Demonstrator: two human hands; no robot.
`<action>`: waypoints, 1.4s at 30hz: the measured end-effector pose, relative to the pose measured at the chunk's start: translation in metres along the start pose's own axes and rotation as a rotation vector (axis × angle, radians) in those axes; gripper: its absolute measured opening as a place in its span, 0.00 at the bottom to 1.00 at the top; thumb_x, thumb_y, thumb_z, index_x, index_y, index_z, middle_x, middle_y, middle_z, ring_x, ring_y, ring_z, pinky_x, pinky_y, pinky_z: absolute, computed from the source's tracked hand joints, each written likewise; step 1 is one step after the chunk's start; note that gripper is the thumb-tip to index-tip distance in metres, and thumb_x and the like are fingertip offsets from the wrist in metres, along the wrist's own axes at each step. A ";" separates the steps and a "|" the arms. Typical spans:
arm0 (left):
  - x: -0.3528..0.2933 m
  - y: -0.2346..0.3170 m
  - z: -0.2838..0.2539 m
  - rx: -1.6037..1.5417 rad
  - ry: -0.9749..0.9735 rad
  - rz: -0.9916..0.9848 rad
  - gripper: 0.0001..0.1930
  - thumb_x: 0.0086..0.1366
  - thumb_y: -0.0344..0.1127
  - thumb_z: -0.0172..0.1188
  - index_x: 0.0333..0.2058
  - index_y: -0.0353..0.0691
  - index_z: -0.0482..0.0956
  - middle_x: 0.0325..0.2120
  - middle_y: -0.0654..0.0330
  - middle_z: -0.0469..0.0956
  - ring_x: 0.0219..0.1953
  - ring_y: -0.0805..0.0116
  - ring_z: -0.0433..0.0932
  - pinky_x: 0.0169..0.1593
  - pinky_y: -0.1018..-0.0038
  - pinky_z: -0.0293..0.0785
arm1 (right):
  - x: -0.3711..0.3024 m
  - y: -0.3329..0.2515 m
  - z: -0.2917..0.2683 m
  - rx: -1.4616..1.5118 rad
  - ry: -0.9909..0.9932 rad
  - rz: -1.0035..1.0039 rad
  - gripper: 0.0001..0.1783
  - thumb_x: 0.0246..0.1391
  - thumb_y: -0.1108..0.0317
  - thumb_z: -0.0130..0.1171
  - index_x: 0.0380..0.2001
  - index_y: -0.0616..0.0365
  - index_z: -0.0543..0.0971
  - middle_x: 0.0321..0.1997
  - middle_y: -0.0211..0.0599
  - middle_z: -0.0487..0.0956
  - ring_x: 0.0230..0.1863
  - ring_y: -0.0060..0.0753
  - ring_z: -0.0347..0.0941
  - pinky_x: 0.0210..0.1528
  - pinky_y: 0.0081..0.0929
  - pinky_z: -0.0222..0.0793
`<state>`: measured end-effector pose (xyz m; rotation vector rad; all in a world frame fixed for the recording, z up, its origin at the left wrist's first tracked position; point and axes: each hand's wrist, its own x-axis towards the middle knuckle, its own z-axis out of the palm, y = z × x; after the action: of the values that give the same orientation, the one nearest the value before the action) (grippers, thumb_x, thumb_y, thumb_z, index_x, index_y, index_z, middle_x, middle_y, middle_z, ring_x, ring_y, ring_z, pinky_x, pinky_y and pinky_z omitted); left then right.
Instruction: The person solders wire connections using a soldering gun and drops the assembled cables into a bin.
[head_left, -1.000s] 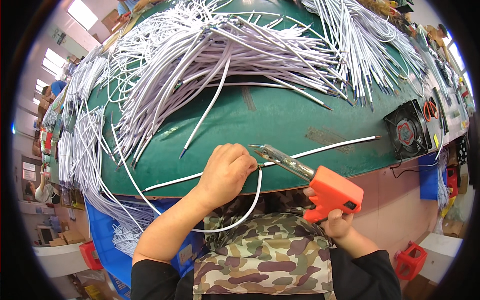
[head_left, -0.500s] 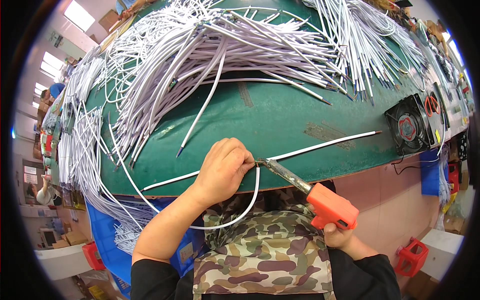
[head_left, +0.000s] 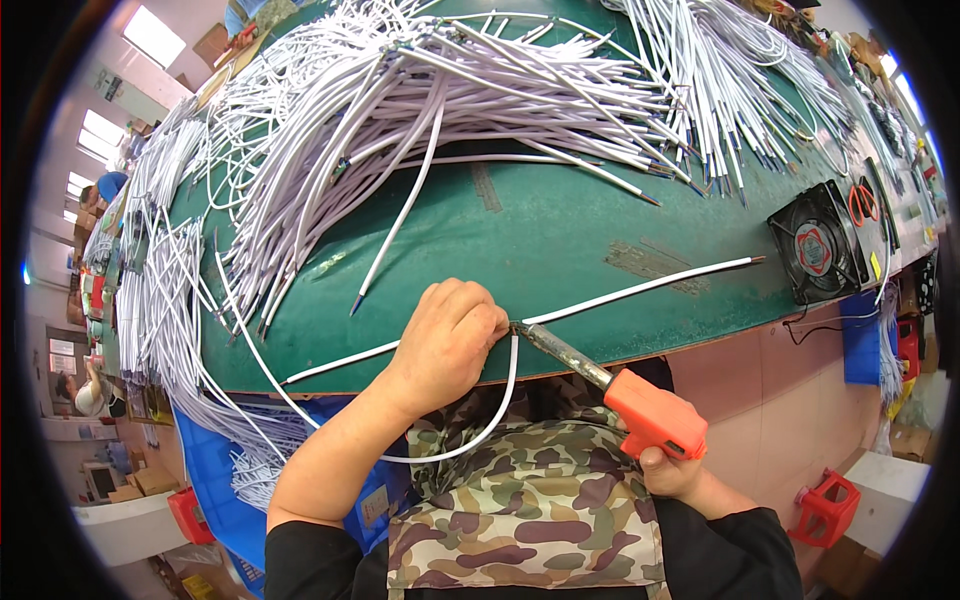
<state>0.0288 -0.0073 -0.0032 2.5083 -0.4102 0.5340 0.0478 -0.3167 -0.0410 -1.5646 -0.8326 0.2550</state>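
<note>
A: Which step is shown?

B: Soldering, as far as can be judged. The tip of the orange soldering gun (head_left: pixel 640 402) is brought to the bare end of a looped white cable (head_left: pixel 513 370), just beside the left fingertips. Whether metal is touched cannot be told at this size.

A: How are the 2 hands set?

B: The left hand (head_left: pixel 447 335) is drawn into a narrow pinch, by which the cable's end appears to be gripped; the fingertips are partly hidden. The right hand (head_left: pixel 672 472) is wrapped around the gun's handle from below; some fingers are hidden behind it.

A: Where is the cable?

B: Its bare end is held at the near edge of the green table (head_left: pixel 560 240); the rest is hung in a loop before the camouflage apron (head_left: pixel 525 535). Beyond, a heap of white cables (head_left: pixel 470 110) is laid out; at the right, a black fan (head_left: pixel 815 245) is placed.

A: What is called for by the next move?

B: Steadiness, in judgement: the pinch should be kept still, the heat held on bare metal only, and the fingertips kept clear of the tip.
</note>
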 end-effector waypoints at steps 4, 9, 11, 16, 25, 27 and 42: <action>0.000 0.000 0.000 0.002 -0.003 -0.004 0.12 0.45 0.22 0.65 0.29 0.38 0.73 0.28 0.56 0.72 0.30 0.54 0.70 0.35 0.64 0.66 | 0.000 -0.001 0.004 0.025 0.056 -0.015 0.38 0.55 0.45 0.62 0.54 0.69 0.70 0.26 0.28 0.75 0.27 0.26 0.68 0.33 0.26 0.65; 0.001 0.001 -0.001 0.010 -0.021 -0.007 0.11 0.46 0.22 0.65 0.29 0.38 0.74 0.28 0.56 0.72 0.31 0.54 0.70 0.36 0.64 0.66 | 0.000 0.001 0.003 -0.021 0.045 -0.068 0.38 0.55 0.46 0.64 0.55 0.70 0.69 0.27 0.28 0.76 0.27 0.26 0.68 0.33 0.26 0.65; 0.001 0.001 -0.001 0.011 -0.025 -0.011 0.11 0.46 0.22 0.65 0.29 0.38 0.74 0.28 0.56 0.72 0.31 0.54 0.70 0.36 0.64 0.66 | -0.001 0.002 0.002 -0.035 0.037 -0.075 0.38 0.55 0.46 0.63 0.55 0.70 0.69 0.27 0.28 0.76 0.27 0.26 0.68 0.32 0.26 0.65; 0.002 0.002 -0.002 -0.009 -0.032 -0.043 0.11 0.47 0.23 0.65 0.29 0.38 0.74 0.28 0.56 0.72 0.31 0.54 0.70 0.36 0.64 0.66 | 0.001 0.002 0.002 -0.059 0.035 -0.106 0.37 0.57 0.47 0.62 0.56 0.70 0.69 0.27 0.28 0.75 0.26 0.27 0.68 0.32 0.27 0.65; 0.002 0.002 -0.002 -0.010 -0.026 -0.032 0.10 0.48 0.23 0.65 0.29 0.39 0.74 0.28 0.57 0.71 0.31 0.54 0.70 0.36 0.64 0.66 | 0.007 -0.020 -0.001 -0.076 0.091 -0.009 0.30 0.60 0.41 0.54 0.35 0.63 0.77 0.27 0.33 0.75 0.26 0.34 0.70 0.29 0.29 0.65; 0.002 0.002 -0.002 -0.002 -0.031 -0.031 0.10 0.48 0.23 0.65 0.29 0.39 0.74 0.28 0.57 0.71 0.31 0.54 0.70 0.36 0.64 0.66 | 0.007 -0.022 -0.001 -0.067 0.129 -0.007 0.30 0.60 0.40 0.53 0.31 0.62 0.77 0.27 0.34 0.75 0.26 0.35 0.70 0.29 0.30 0.65; 0.003 0.012 -0.009 0.116 -0.062 -0.055 0.08 0.51 0.26 0.65 0.29 0.38 0.74 0.28 0.57 0.72 0.32 0.53 0.71 0.37 0.63 0.67 | -0.010 -0.023 -0.009 0.010 0.261 -0.032 0.29 0.59 0.41 0.55 0.29 0.61 0.77 0.27 0.36 0.75 0.27 0.38 0.71 0.29 0.32 0.66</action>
<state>0.0246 -0.0124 0.0103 2.6447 -0.3405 0.4717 0.0377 -0.3311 -0.0208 -1.5349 -0.6499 0.0299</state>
